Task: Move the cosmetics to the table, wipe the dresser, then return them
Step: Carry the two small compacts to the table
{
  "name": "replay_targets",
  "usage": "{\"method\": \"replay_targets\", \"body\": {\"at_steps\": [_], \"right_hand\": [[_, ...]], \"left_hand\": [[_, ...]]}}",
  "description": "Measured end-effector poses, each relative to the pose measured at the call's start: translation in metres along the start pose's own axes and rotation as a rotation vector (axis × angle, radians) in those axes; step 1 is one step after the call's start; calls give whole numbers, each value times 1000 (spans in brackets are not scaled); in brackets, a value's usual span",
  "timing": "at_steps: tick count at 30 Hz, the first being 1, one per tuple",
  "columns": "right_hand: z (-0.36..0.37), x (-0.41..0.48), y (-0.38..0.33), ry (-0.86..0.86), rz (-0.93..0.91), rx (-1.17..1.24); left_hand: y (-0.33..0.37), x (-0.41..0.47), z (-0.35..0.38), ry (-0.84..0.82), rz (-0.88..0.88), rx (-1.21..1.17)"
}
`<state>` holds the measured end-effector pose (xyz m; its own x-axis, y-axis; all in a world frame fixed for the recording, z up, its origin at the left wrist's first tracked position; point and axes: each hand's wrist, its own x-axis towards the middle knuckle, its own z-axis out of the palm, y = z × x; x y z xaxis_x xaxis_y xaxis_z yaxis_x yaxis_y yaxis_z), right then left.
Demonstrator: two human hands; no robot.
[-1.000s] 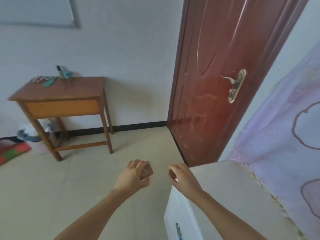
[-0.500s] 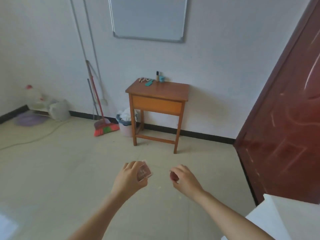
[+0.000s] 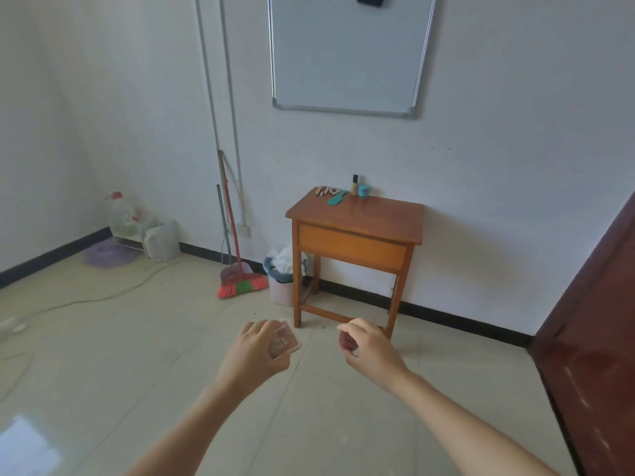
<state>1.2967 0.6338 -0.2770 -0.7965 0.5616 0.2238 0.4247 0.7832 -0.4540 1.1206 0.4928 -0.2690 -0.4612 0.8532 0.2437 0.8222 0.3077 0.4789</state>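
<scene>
My left hand grips a small flat reddish cosmetic case in front of me. In my right hand I hold a small round dark red cosmetic, mostly hidden by the fingers. Across the room stands a small wooden table against the wall. On its back left part lie a teal comb, several small brown sticks, a beige bottle with a black cap and a teal jar. Both hands are well short of the table, above the tiled floor.
A waste bin full of paper sits by the table's left leg, with a broom leaning on the wall beside it. A cable runs over the floor on the left. A dark red door stands on the right. A whiteboard hangs above.
The view has swung left, away from the door and the white dresser, which has left the frame. The table now lies straight ahead and closer. Both hands keep their hold.
</scene>
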Motion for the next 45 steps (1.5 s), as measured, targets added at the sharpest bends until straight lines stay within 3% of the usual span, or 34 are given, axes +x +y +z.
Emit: {"method": "replay_targets", "body": {"at_steps": [7,17,27,33,37,45], "right_hand": [[-9,76,52,-25,0,8],[8,174,107,-122,32,-26],[14,335,145,-41,142,-53],[44,376,175,-77,242,-32],[44,404,208,-57,281,-17],[7,498,305,82,315,2]], "left_hand": [[-2,89,27,79,-47,-47],[-40,193,70,-17,-58,-70],[-107,367,69,-81,88,-116],[-137,427,102,-187,113,-172],[-140,461,130,-257,142,-171],[-113,596,152,-213,203,-74]]}}
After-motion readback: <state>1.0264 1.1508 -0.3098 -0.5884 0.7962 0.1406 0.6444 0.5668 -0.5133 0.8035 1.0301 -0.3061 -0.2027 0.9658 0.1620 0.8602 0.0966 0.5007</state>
